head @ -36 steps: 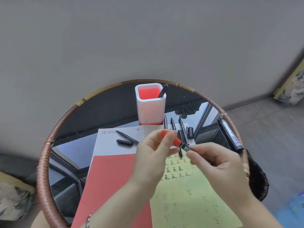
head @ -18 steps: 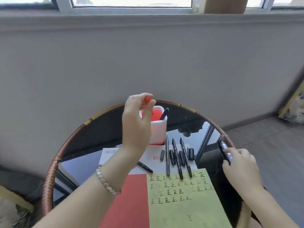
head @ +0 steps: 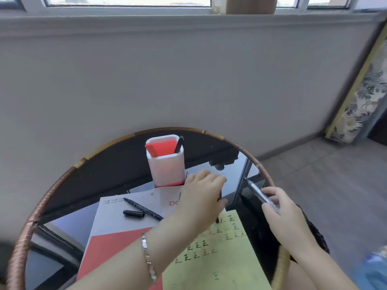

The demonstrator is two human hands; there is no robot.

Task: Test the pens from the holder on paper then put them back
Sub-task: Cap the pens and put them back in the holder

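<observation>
Nearest us on the desk lies the yellow paper with its test marks. Just beyond, our right hand pinches a clear-barrelled pen, while our left hand curls over a dark pen; whether it grips, we cannot tell. Farther back stands the white holder, a red pen and a black pen inside.

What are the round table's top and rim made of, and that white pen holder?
Table top: likely dark glass, glossy; it mirrors window frames. Rim: seemingly rattan or cane wrapping, shown by brown banded strands. Pen holder: probably smooth matte plastic, white outside, red inside.
</observation>
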